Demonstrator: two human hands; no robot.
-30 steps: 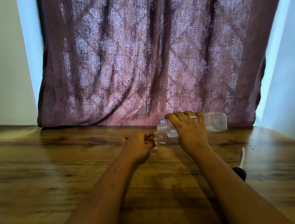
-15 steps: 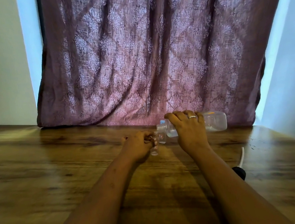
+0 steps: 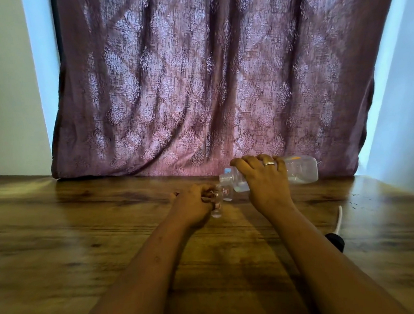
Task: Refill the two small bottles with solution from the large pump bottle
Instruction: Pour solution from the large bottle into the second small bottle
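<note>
Head view: hands point(image 3: 196, 203) point(image 3: 266, 184) tip large bottle point(image 3: 302, 168) against small bottle point(image 3: 216, 209), seemingly, mid-table point(image 3: 83, 242).

small bottle point(image 3: 217, 207): mostly hidden inside left hand point(image 3: 195, 205)
large bottle point(image 3: 302, 169): middle covered by right hand point(image 3: 263, 182)
black object point(image 3: 337, 242): lower right, partly behind forearm point(image 3: 336, 270)

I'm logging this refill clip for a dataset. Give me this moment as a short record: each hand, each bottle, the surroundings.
left hand: grips the small bottle, held upright
right hand: grips the large bottle from above; ring on one finger
large bottle: tipped sideways, neck towards the small bottle's mouth, clear liquid inside
small bottle: clear, mostly hidden by fingers; fill level unclear
surface: wooden table
background: patterned purple curtain
other: black object and white cord, table's right side
</note>
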